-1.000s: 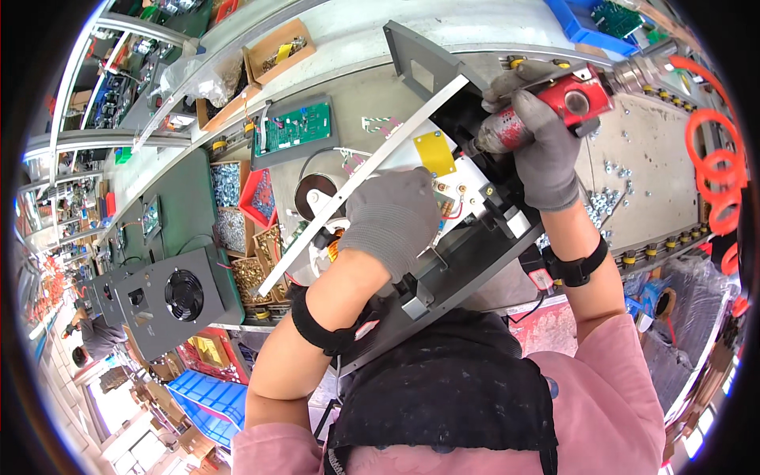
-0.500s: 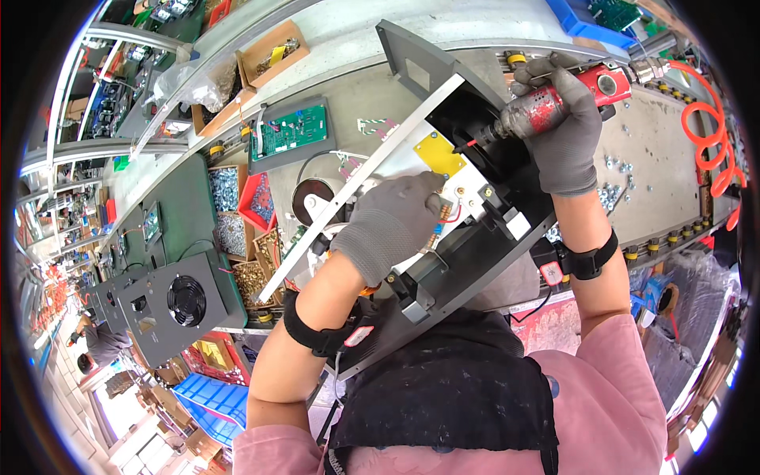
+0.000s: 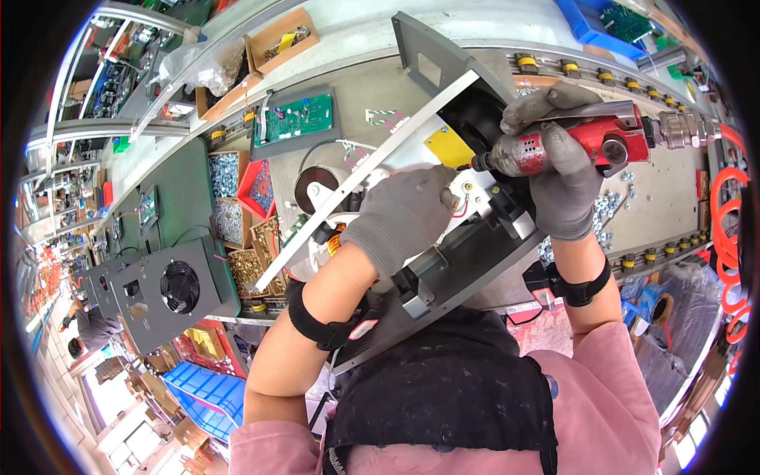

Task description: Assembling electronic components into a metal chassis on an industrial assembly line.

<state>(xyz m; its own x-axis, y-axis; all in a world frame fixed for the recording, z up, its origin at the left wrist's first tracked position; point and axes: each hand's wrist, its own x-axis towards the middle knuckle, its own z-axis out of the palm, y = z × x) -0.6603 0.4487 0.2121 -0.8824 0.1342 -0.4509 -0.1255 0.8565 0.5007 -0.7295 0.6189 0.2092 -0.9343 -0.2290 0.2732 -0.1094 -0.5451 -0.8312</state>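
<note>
In a grey glove, my right hand (image 3: 564,170) is wrapped round a red pneumatic screwdriver (image 3: 590,142) held nearly level. The tool's nose points left, close to my left hand's fingertips. My left hand (image 3: 408,207), also gloved, is closed over the white inner plate of a dark grey metal housing (image 3: 455,277); whatever its fingers hold is hidden. Beside them on the plate lies a yellow sheet (image 3: 449,149). Screw terminals with red wires (image 3: 467,190) sit just right of those fingers. A round transformer-like part (image 3: 317,192) shows behind the housing's pale edge.
A green circuit board (image 3: 297,119) on a grey plate lies at the back left. Bins of small hardware (image 3: 228,222) stand at the left, near a fan panel (image 3: 178,293). Loose nuts (image 3: 609,206) are scattered on the right. A coiled orange air hose (image 3: 724,237) hangs at the far right.
The screwdriver and my right hand have moved down, bringing the tool's nose close to my left fingertips. My left hand has shifted slightly right over the plate.
</note>
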